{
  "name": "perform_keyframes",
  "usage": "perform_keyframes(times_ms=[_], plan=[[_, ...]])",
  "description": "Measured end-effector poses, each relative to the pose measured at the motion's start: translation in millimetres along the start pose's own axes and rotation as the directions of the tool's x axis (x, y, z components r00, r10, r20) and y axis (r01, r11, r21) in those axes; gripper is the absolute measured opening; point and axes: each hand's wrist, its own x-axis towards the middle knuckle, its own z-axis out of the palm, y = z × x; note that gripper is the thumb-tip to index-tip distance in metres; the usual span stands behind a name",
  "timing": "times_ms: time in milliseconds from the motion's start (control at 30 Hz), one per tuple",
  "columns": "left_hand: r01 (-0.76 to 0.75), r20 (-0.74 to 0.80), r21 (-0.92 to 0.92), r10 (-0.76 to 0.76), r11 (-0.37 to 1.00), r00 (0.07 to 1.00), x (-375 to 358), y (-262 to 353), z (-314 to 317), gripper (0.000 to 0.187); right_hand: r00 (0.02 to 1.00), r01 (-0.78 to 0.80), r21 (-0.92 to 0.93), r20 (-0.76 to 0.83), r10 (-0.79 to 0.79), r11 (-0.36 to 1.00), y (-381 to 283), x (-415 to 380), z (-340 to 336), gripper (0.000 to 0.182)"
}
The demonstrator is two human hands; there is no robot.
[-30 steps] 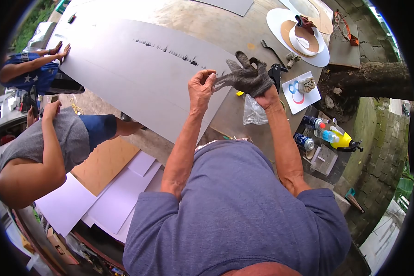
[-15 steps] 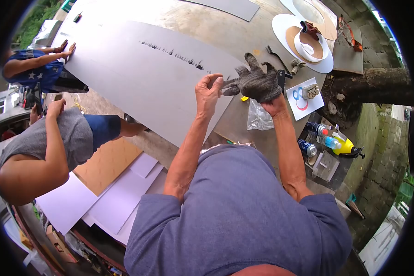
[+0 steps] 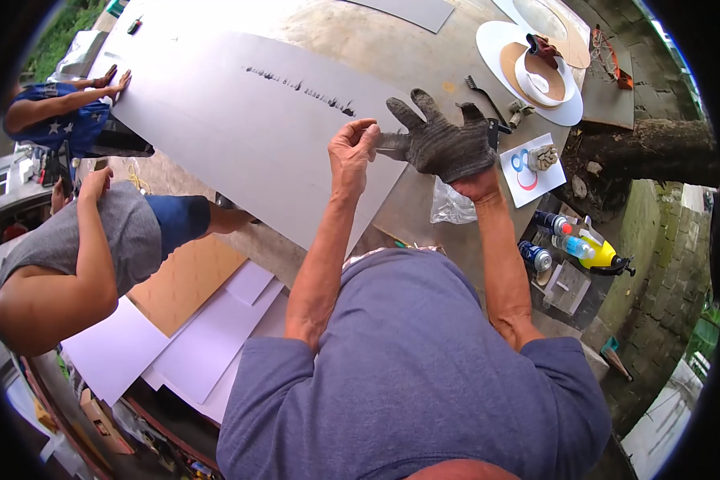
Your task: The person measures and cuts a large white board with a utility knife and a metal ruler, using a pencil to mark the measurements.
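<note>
— Compared with half a second ago, the left hand sits farther left, and the glove shows its fingers more widely spread. Where is the glove now?

— Upper centre of the frame, on the right hand, bare skin showing at the wrist. It overlaps the right edge of the grey sheet in view.

— State of each grip?

— Left: bare, thumb and fingertips appear pinched on the tip of one glove finger, which is stretched sideways. Right: fingers fanned, grasping nothing visible. Whether a finger fills that stretched part, I cannot tell.

— Hazards noted?

— Three, in my judgement. A hard pull on that single glove finger could overstretch or tear the knit. A weak pinch could slip, and the left hand could jerk onto the dark marks; if those are wet, they could smear. A wide swing of the right hand could knock the black brush or drag the plastic bag, just below that hand in the frame.
</note>
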Motion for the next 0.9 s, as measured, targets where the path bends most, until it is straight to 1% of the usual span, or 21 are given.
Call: perform_keyframes(times_ms=[100,167,267,333,367,400,467,500,533,600,700,800,900], plan=[[-0.002,0.003,-0.013,0.002,1.0,1.0,1,-1,-3,0.021,0.999,0.005,-0.003,0.047,-0.005,1.0,2,4,-6,0.045],[-0.009,0.013,-0.022,0.009,1.0,1.0,-1,-4,-2,0.022,0.999,0.022,0.002,0.048,-0.022,1.0,6,4,-4,0.045],[-0.025,0.002,-0.035,0.026,0.999,1.0,0,-7,0,0.03,0.999,0.043,-0.013,0.004,-0.043,0.999,10,8,-11,0.045],[-0.014,-0.065,-0.066,0.01,0.998,0.998,-2,-6,-2,0.033,0.999,0.038,-0.05,-0.017,-0.039,0.998,14,11,-22,0.045],[-0.014,-0.092,-0.082,0.007,0.997,0.996,1,-4,-2,0.035,0.999,0.041,-0.009,-0.001,-0.041,0.999,11,11,-26,0.046],[0.071,-0.027,-0.053,-0.072,0.996,0.997,1,-1,-1,0.037,0.999,0.044,0.033,0.015,-0.044,0.999,11,9,-13,0.046],[0.24,0.088,0.025,-0.242,0.97,0.966,-10,1,-4,0.042,0.997,0.026,0.119,0.068,-0.034,0.993,14,3,-7,0.048],[0.29,0.268,0.156,-0.323,0.944,0.908,-18,7,-2,0.038,0.993,0.008,0.157,0.118,-0.027,0.988,13,7,-9,0.049],[0.364,0.292,0.202,-0.41,0.91,0.864,-27,6,4,0.038,0.986,-0.016,0.194,0.166,-0.016,0.981,14,10,-7,0.05],[0.333,0.384,0.203,-0.388,0.921,0.838,-38,4,14,0.036,0.993,0.018,0.145,0.115,-0.035,0.989,17,12,0,0.05],[0.157,0.395,0.268,-0.257,0.95,0.882,-35,-2,15,0.033,0.996,0.046,0.087,0.068,-0.052,0.995,21,12,3,0.05],[0.233,0.324,0.308,-0.332,0.922,0.886,-34,0,19,0.03,0.998,0.06,0.044,0.021,-0.061,0.997,21,13,-5,0.049],[0.312,0.34,0.315,-0.414,0.896,0.844,-34,2,27,0.028,0.997,0.079,0.019,-0.009,-0.079,0.997,23,15,-22,0.048]])
